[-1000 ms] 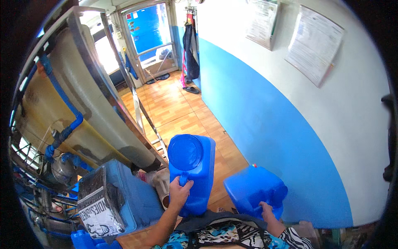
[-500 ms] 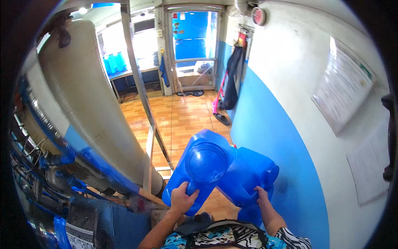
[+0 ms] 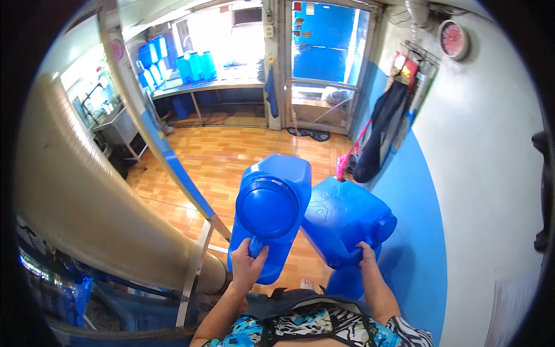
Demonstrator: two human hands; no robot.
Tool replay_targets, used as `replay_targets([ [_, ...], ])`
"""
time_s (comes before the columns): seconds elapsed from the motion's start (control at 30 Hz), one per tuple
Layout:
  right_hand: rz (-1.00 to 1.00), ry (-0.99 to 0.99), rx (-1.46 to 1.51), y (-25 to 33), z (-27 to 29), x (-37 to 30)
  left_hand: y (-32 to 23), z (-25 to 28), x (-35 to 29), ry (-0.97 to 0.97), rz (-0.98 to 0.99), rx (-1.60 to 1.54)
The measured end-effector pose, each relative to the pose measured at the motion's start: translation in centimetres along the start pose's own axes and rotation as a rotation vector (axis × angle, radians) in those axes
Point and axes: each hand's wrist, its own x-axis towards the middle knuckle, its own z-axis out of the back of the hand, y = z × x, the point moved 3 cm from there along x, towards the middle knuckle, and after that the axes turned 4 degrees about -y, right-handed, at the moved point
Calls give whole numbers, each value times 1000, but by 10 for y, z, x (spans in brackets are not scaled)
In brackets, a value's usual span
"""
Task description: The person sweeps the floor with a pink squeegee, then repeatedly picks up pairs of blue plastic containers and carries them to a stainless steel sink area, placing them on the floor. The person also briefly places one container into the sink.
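Left hand grips the handle of a blue jug (broad round lid facing up toward the camera). Right hand grips a second jug, also blue, small cap pointing right. Wood-patterned floor below; red-faced clock upper right.

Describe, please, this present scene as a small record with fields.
Left hand: grips a blue jug with wide round lid, by its handle
Right hand: holds a second blue jug with small cap
Floor: wood-patterned
Left side: large pale tank
Right side: white-and-blue wall, round clock
Ahead: door
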Motion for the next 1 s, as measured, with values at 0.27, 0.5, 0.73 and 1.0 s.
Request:
replay_targets([
  [0.27,-118,20,-163,68,-129,148,44,-47,103,-137,198,127],
  [0.5,-172,39,-287,103,-249,280,112,-61,214,-301,324,141],
  [0.73,-165,25,-409,149,-365,398,164,-67,345,-457,369,265],
  [1.0,-207,8,-576,165,-535,483,236,-52,446,-518,659,488],
])
